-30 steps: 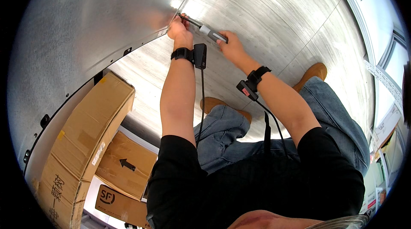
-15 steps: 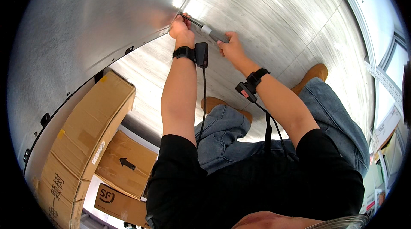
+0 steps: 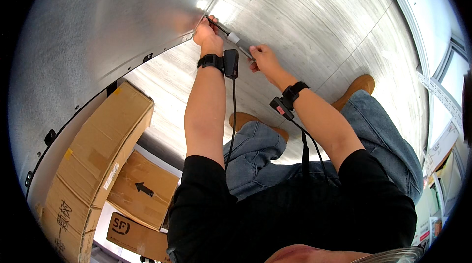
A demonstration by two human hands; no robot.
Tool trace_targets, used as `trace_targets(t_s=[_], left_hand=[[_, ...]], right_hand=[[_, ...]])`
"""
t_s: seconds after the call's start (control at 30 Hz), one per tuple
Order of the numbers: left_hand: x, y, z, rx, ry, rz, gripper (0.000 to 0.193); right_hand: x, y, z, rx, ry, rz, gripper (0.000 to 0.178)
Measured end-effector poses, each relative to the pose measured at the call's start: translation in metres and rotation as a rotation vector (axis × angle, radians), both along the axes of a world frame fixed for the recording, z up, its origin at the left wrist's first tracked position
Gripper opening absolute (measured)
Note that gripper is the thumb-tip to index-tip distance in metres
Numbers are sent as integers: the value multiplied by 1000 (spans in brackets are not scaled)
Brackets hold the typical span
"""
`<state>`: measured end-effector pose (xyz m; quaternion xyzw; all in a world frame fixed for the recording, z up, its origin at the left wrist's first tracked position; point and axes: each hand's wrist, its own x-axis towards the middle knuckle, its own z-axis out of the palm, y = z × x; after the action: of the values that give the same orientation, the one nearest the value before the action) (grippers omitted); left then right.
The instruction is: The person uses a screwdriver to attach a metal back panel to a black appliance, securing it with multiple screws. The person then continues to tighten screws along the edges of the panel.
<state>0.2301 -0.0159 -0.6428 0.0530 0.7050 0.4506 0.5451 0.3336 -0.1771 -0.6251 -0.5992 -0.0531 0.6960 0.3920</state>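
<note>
My right hand is closed round the rear of a screwdriver with a grey handle, a pale collar and a long dark shaft. The shaft points up and left to the lower edge of a large grey metal panel. At that edge my left hand is closed, its fingers curled about the screwdriver's tip. What those fingers pinch is hidden behind the hand. Black straps with small boxes and cables sit on both my wrists.
Brown cardboard boxes stand at the left beside the panel. Pale wood-look floor lies beyond my hands. My shoes and bent knees are close below. White framing and shelves line the right side.
My right hand has shifted slightly down and turned on the handle, fingers now curled under it. The screwdriver's handle has swung a little down and left. My left hand stays at the panel edge.
</note>
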Motion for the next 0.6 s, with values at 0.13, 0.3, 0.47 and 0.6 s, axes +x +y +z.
trace_targets(t_s=[0.13,0.3,0.47,0.6], left_hand=[[1,-1,3,-2,21,-41,11],[-2,0,0,-7,21,-52,11],[5,-2,7,-29,31,-47,11],[5,-3,8,-23,26,-31,12]], right_hand=[[-5,1,4,40,-140,-25,33],[-2,0,-1,-2,-60,-40,37],[-9,1,-10,28,-296,54,42],[-6,2,10,-13,-115,-106,43]])
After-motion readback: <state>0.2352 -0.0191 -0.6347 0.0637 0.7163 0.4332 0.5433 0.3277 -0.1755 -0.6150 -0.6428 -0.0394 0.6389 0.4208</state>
